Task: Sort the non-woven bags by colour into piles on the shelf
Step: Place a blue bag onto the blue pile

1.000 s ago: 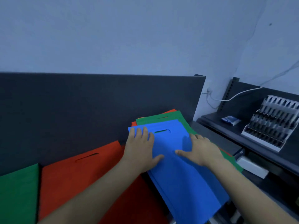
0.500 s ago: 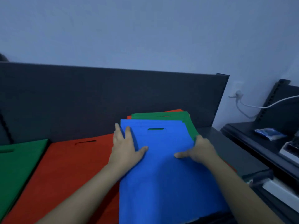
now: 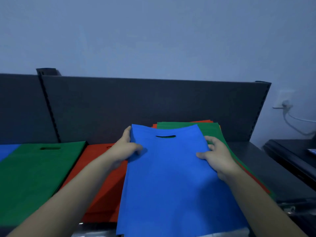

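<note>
A blue non-woven bag (image 3: 171,177) with a cut-out handle is raised above the mixed stack (image 3: 212,129) of green and red bags at the right of the dark shelf (image 3: 253,161). My left hand (image 3: 125,147) grips its upper left edge, thumb on top. My right hand (image 3: 216,154) pinches its upper right edge. To the left lie a red pile (image 3: 100,185), a green pile (image 3: 34,175) and, at the far left, a blue pile (image 3: 6,150).
The shelf's dark back panel (image 3: 145,106) rises behind the piles, with a slotted upright (image 3: 48,106) at the left. A second dark shelf (image 3: 294,156) stands at the right. A wall socket with a white cable (image 3: 287,108) is on the blue wall.
Both hands went from lying flat on the blue bag to gripping its side edges, and the bag's top has lifted off the stack. The camera turned left, so the green and blue piles show.
</note>
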`<state>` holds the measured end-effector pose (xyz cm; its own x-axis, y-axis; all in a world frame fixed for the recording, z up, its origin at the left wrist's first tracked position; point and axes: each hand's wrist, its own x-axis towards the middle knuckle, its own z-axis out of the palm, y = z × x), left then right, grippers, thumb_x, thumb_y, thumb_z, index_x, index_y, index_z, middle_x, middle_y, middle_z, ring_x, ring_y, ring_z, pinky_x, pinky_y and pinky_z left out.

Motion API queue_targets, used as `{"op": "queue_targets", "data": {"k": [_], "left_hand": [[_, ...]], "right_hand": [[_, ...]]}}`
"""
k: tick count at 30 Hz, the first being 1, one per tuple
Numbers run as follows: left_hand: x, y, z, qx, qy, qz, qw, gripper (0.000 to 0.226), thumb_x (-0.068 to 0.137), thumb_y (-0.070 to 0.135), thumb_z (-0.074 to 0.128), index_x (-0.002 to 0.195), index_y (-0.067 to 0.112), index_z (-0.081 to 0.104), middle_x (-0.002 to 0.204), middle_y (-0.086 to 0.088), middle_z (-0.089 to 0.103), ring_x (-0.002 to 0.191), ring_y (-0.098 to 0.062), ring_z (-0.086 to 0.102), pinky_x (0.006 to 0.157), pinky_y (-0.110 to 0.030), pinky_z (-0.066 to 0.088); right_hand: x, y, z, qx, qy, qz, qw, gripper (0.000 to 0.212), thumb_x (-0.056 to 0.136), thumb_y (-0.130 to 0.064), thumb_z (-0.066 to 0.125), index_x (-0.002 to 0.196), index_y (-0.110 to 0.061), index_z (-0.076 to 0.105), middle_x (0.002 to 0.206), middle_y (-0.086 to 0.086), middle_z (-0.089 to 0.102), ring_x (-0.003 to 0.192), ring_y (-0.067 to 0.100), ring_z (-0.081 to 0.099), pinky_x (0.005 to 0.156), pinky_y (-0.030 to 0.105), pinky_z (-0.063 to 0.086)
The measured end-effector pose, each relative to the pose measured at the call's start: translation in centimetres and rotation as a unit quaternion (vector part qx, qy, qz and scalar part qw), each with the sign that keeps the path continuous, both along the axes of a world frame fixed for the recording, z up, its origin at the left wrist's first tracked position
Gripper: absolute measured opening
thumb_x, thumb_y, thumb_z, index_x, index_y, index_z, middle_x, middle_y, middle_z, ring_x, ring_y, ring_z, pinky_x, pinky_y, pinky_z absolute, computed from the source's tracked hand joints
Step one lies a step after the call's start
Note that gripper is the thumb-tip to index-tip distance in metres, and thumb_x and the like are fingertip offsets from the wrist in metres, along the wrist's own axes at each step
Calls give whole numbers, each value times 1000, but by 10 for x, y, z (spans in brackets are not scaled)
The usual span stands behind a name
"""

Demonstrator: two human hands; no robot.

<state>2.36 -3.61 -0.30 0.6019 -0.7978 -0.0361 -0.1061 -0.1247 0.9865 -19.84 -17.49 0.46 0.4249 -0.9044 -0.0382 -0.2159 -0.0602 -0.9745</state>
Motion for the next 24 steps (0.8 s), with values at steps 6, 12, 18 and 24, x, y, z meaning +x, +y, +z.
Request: {"op": "queue_targets", "data": {"k": [6, 12, 18, 24], "left_hand": [[35, 56, 8, 3, 99, -41, 994, 47, 80, 1, 69, 124, 11, 56, 113, -5, 71, 101, -24, 70, 86, -39, 56], [98, 127, 8, -38, 61, 87, 994, 27, 92, 1, 59, 118, 11, 58, 109, -5, 72, 92, -24, 71, 76, -38, 58], [198, 244, 8, -16, 29, 149, 988, 30, 90, 10, 66, 118, 10, 56, 106, -8, 71, 84, -25, 71, 67, -37, 58], [311, 372, 7, 28, -2, 181, 983, 45, 81, 17, 77, 118, 13, 51, 103, -5, 70, 85, -24, 71, 70, -40, 59]], "right_hand": [[44, 33, 23, -16, -77, 28, 996, 46, 87, 10, 58, 119, -22, 49, 94, 1, 67, 76, 18, 67, 58, 31, 52], [128, 100, 28, -61, -40, 97, 993, 42, 89, 7, 48, 118, -23, 50, 95, 7, 66, 79, 30, 67, 74, 49, 55], [233, 205, 14, -57, -22, 139, 988, 49, 85, 8, 45, 124, -22, 46, 100, 8, 65, 84, 28, 68, 70, 44, 54], [358, 314, -11, 53, -90, 115, 988, 62, 87, 13, 48, 142, -14, 38, 111, 7, 61, 85, 24, 64, 74, 43, 54]]}}
